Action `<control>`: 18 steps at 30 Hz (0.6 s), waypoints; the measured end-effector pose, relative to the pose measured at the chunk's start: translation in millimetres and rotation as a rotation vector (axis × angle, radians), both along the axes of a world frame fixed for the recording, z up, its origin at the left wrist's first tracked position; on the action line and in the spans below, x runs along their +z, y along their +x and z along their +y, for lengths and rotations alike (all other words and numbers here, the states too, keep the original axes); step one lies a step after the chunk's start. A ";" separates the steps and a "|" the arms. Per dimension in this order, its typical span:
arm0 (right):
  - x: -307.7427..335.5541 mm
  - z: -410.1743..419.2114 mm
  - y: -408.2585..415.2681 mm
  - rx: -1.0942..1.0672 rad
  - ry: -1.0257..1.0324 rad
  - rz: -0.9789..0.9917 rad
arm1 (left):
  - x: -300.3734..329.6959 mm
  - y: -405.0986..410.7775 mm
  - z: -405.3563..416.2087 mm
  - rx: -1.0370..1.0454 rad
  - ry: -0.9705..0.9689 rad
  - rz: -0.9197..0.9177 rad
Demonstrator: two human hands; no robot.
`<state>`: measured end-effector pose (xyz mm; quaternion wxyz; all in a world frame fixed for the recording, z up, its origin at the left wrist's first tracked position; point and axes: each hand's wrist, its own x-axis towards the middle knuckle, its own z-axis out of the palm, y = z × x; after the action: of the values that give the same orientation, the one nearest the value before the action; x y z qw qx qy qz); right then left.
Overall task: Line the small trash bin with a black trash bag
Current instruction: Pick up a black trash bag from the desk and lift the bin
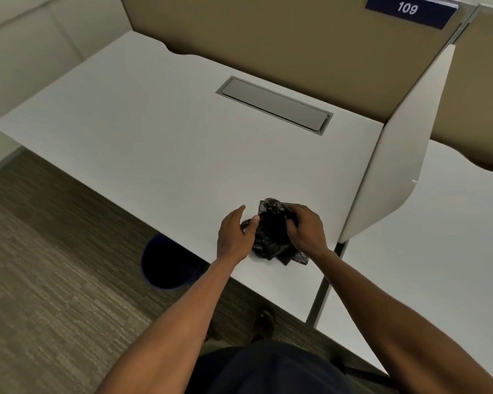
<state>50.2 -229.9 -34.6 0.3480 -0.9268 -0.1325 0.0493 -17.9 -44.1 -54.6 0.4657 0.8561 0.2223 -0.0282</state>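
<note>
Both hands on the black trash bag (271,234), crumpled on the white desk (154,132) near its front edge: right hand (305,231) clamped on its right side, left hand (235,237) half open, thumb touching its left edge. Small trash bin (165,265) sits unlined on the carpet, left, partly under the desk

both forearms bare, reaching forward and converging. left hand (235,236) palm turned inward, fingers loosely extended, thumb tip pressed on the black bag (271,231). right hand (305,230) knuckles up, fingers curled down, pinching the bag's right side
</note>
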 end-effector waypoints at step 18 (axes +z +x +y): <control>112.2 42.7 27.8 0.026 0.865 0.740 | 102.5 -46.4 101.8 -0.240 -0.195 -0.049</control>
<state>78.0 -187.2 77.6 0.7186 -0.6189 -0.0212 0.3164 -64.3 57.8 47.9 0.5453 0.8275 0.1032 -0.0845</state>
